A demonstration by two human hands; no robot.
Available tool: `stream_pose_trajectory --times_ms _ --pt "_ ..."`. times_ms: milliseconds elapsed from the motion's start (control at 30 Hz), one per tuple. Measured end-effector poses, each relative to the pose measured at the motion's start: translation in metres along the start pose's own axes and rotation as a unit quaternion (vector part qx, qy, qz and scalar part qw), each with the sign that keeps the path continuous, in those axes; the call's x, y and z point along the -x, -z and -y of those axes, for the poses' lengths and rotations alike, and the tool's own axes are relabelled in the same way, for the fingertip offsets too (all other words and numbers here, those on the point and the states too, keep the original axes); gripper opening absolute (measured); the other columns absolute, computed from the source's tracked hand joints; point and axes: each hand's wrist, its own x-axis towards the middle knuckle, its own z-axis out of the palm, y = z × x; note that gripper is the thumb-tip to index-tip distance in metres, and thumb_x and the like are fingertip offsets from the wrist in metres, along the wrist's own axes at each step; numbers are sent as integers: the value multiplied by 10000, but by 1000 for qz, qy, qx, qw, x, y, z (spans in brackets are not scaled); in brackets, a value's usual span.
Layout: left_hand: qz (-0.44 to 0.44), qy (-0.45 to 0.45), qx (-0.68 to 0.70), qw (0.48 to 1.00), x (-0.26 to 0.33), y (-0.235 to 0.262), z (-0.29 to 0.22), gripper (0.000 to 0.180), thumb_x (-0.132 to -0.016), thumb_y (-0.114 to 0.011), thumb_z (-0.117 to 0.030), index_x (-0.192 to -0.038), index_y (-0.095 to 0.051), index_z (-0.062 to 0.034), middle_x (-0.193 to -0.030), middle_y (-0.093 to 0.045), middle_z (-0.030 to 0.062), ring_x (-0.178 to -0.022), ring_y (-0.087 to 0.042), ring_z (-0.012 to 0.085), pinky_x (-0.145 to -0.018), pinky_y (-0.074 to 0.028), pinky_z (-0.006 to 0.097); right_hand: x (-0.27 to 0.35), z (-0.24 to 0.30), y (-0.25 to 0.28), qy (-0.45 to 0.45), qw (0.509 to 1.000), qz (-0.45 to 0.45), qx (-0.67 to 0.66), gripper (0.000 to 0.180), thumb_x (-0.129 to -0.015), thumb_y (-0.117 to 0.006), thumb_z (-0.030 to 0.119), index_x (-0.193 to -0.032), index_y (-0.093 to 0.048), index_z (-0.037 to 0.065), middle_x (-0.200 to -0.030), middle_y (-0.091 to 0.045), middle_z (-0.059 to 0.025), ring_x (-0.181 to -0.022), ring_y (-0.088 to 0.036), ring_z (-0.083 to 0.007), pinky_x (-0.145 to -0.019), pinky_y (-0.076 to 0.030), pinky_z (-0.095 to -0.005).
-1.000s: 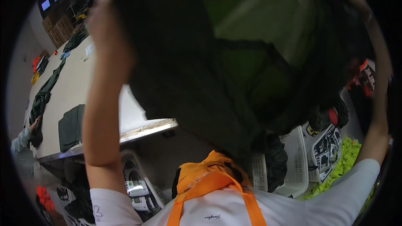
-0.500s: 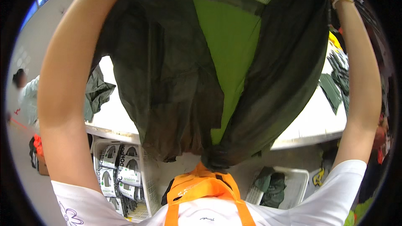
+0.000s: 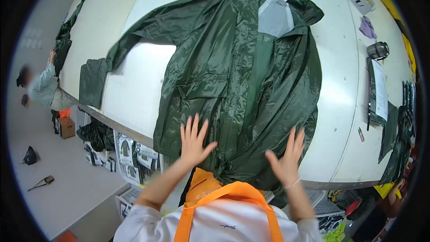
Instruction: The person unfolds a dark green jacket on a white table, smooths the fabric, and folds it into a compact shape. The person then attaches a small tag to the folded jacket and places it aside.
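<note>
A dark green jacket [image 3: 237, 76] lies spread on the pale surface [image 3: 342, 94], collar toward the far edge and hem at the near edge, between the two hands and beyond. Its front gapes at the neck, showing a pale lining [image 3: 276, 15]; one sleeve reaches left, its cuff meeting a folded green piece [image 3: 92, 84] by the surface's left edge.

The left hand [image 3: 193, 145] is over the lower front — fingers spread, grasping nothing. The right hand [image 3: 287, 163] is likewise released and splayed, over the hem's right part. Whether either palm presses on the cloth, I cannot tell.

Toward the right edge sit a purple cloth [image 3: 367, 27], a dark jar [image 3: 378, 50] and a flat package with a white sheet [image 3: 379, 89]. At the left edge, a co-worker in a pale sleeve [image 3: 45, 83] has a hand at another dark green garment [image 3: 63, 47]. Below the near edge stands a white basket of packets [image 3: 127, 152].
</note>
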Motion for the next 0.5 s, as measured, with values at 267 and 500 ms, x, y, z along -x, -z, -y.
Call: stream_pose_trajectory --times_ms 267,500 --pt "-20 25 0 999 -7 -35 23 784 -769 -629 -462 -1410 -348 -108 -1491 -250 159 -1362 -220 384 -1068 -146 585 -34 -70 -80 -21 990 -104 95 531 -851 -518 96 -1353 -368 15 -1528 -119 -177 -1397 -82 -409 -1040 -86 -651" --pt "-49 -1 -6 999 -11 -40 79 735 -812 -603 -381 -1429 -309 -111 -1506 -234 126 -1381 -195 356 -1080 -136 572 -72 -125 24 -133 945 -77 -289 412 -908 -379 111 -1271 -439 -76 -1218 -552 -185 -1154 -519 -283 -987 -401 -364"
